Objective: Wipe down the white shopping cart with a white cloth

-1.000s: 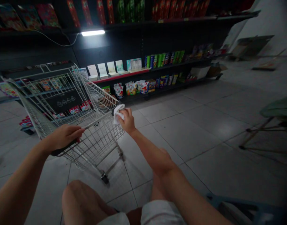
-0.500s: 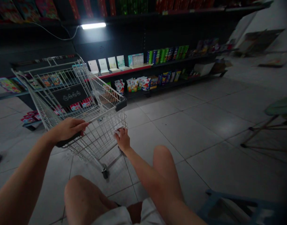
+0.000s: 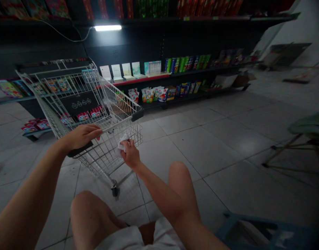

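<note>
A wire shopping cart stands on the tiled floor in front of my knees. My left hand is closed over the dark grip at the left end of the cart's handle bar. My right hand clutches a crumpled white cloth and presses it against the wire mesh of the cart's rear wall, below the handle. The basket looks empty from here.
Dark store shelves with colourful packets, boxes and cards run along the back. A folding stool with a green seat stands at the right. A blue plastic frame sits at the lower right beside my leg.
My right hand has dropped with the cloth from the handle's right end to the rear mesh, then slid left along it. The left hand has kept its hold on the handle.
</note>
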Demonstrator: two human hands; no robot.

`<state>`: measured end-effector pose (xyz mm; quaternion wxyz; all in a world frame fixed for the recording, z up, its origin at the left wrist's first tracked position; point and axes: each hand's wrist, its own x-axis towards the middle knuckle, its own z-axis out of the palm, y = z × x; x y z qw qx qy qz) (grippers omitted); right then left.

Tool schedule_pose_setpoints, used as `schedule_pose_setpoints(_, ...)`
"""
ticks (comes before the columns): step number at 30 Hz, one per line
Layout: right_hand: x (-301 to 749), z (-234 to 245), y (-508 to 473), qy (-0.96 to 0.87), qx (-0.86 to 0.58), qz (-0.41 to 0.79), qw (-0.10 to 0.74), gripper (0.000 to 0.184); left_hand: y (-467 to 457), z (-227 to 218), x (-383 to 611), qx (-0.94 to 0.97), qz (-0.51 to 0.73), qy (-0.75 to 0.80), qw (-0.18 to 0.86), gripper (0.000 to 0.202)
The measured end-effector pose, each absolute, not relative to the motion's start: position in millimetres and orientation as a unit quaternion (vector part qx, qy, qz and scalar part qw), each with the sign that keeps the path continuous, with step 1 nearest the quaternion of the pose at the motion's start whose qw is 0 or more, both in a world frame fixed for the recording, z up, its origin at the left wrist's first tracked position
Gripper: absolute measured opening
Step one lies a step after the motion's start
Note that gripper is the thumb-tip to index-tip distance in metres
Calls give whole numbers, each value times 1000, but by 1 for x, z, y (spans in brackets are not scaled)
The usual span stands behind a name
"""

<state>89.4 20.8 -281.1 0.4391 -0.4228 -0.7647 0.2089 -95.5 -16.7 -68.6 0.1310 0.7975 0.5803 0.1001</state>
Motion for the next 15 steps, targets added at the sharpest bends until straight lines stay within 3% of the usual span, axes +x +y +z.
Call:
schedule_pose_setpoints(4, 89, -239, 31, -670, -435, 189, 570, 32, -16, -70, -93, 798, 92, 583, 123, 57)
schedule_pose_setpoints(6, 73, -231, 26, -666, -436, 175, 580, 33, -16, -69, -90, 801, 91, 577, 128, 56)
schedule_pose_setpoints(8, 53, -248, 11, -731, -411, 162, 519, 34, -17, -69, -88, 804, 94, 573, 128, 56)
schedule_pose_setpoints(12, 37, -329, -26, -865, -348, 148, 331, 30, -18, -69, -90, 800, 85, 581, 119, 54)
schedule_pose_setpoints(15, 49, -369, -41, -873, -374, 162, 267, 33, -17, -70, -93, 794, 78, 592, 116, 56)
